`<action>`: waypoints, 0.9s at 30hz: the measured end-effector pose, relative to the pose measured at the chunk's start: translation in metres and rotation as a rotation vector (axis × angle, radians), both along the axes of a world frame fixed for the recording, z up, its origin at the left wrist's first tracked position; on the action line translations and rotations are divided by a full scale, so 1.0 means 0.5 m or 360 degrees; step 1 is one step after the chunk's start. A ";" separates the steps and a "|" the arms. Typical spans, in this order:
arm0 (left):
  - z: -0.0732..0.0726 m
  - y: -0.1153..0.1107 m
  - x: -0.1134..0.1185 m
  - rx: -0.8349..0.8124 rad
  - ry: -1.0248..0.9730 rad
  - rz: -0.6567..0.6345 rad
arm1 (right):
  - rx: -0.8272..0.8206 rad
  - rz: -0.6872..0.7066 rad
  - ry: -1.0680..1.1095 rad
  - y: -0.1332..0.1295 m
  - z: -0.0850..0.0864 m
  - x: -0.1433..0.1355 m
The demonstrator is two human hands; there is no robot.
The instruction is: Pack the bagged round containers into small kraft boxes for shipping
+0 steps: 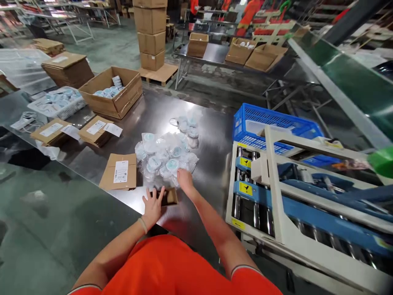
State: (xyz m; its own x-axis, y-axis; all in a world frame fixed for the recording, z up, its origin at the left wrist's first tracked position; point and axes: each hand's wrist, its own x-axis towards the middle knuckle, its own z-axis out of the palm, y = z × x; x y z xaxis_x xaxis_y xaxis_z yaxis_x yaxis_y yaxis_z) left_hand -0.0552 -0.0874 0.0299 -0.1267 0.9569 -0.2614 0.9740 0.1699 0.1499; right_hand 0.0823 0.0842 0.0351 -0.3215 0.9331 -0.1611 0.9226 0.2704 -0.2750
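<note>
My left hand (152, 207) lies with its fingers spread over the near-left side of a small open cardboard box (172, 196). Dark shadow fills much of what I see inside that box. Just beyond it, my right hand (184, 180) is at the near edge of a heap of round white and pale blue items in clear plastic bags (166, 153). Its fingers are curled, and what they pinch is hidden. Left of the heap is a stack of flattened cartons (118, 172) with a white label. Several loose round items (190, 125) lie behind the heap on the metal table (211, 164).
At the table's far left stand an open carton (123, 100) and a white basket (61, 107), both holding round items. More labelled flat cartons (95, 130) lie nearer. To the right are a blue crate (276, 119) and a roller machine (254, 188). Stacked boxes (152, 39) rise behind.
</note>
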 end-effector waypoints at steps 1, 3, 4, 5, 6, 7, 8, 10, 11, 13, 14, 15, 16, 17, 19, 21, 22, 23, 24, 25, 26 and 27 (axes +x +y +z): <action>-0.007 -0.005 0.005 0.0008 0.0024 -0.0014 | 0.0009 0.0036 -0.0003 0.029 0.003 -0.031; -0.021 -0.013 0.008 0.0032 0.0016 -0.0023 | 0.0025 0.0052 -0.0027 0.063 0.003 -0.098; -0.028 -0.015 0.005 0.0048 -0.0012 -0.0025 | 0.0044 0.0022 -0.0051 0.071 0.000 -0.127; -0.033 -0.017 0.001 0.0066 -0.0050 -0.0032 | 0.0064 -0.0026 -0.0080 0.074 -0.003 -0.150; -0.038 -0.018 -0.003 0.0083 -0.0095 -0.0045 | 0.0081 -0.0078 -0.0108 0.076 -0.005 -0.165; -0.043 -0.018 -0.008 0.0100 -0.0140 -0.0064 | 0.0098 -0.0121 -0.0126 0.079 -0.006 -0.171; -0.047 -0.018 -0.013 0.0119 -0.0179 -0.0086 | 0.0111 -0.0147 -0.0134 0.083 -0.004 -0.169; -0.056 -0.017 -0.019 0.0158 -0.0245 -0.0129 | 0.0128 -0.0140 -0.0119 0.096 0.009 -0.142; -0.062 -0.015 -0.020 0.0180 -0.0285 -0.0145 | 0.0135 -0.0109 -0.0100 0.104 0.020 -0.118; -0.076 -0.007 -0.015 0.0234 -0.0416 -0.0174 | 0.0163 -0.0010 -0.0044 0.109 0.045 -0.055; -0.084 -0.001 -0.009 0.0270 -0.0515 -0.0191 | 0.0177 0.0044 -0.0018 0.103 0.056 -0.017; -0.092 0.007 -0.001 0.0317 -0.0630 -0.0208 | 0.0215 0.0101 0.0019 0.088 0.064 0.023; -0.100 0.015 0.008 0.0375 -0.0749 -0.0221 | 0.0287 0.0173 0.0075 0.064 0.067 0.063; -0.108 0.023 0.017 0.0447 -0.0861 -0.0227 | 0.0388 0.0268 0.0152 0.031 0.064 0.103; -0.120 0.038 0.033 0.0622 -0.1052 -0.0231 | 0.0599 0.0554 0.0336 -0.054 0.042 0.169; -0.127 0.047 0.041 0.0783 -0.1175 -0.0235 | 0.0682 0.0870 0.0489 -0.143 0.010 0.209; -0.130 0.049 0.041 0.0834 -0.1210 -0.0246 | 0.0627 0.0962 0.0522 -0.179 -0.005 0.216; -0.131 0.049 0.039 0.0859 -0.1232 -0.0264 | 0.0520 0.0987 0.0536 -0.207 -0.018 0.215; -0.132 0.049 0.037 0.0861 -0.1241 -0.0285 | 0.0394 0.0956 0.0539 -0.224 -0.029 0.207; -0.132 0.048 0.033 0.0849 -0.1241 -0.0302 | 0.0278 0.0898 0.0538 -0.230 -0.037 0.192; -0.132 0.048 0.030 0.0836 -0.1233 -0.0315 | 0.0170 0.0835 0.0533 -0.225 -0.044 0.173; -0.131 0.047 0.028 0.0833 -0.1218 -0.0325 | 0.0077 0.0770 0.0531 -0.213 -0.051 0.151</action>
State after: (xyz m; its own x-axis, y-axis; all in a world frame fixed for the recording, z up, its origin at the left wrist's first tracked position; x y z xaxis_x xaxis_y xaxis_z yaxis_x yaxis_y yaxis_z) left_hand -0.0411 -0.0640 -0.0357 0.0843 0.9608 0.2643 0.5830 -0.2626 0.7689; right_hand 0.1576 -0.0225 0.0098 -0.7386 0.6714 0.0608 0.5570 0.6586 -0.5060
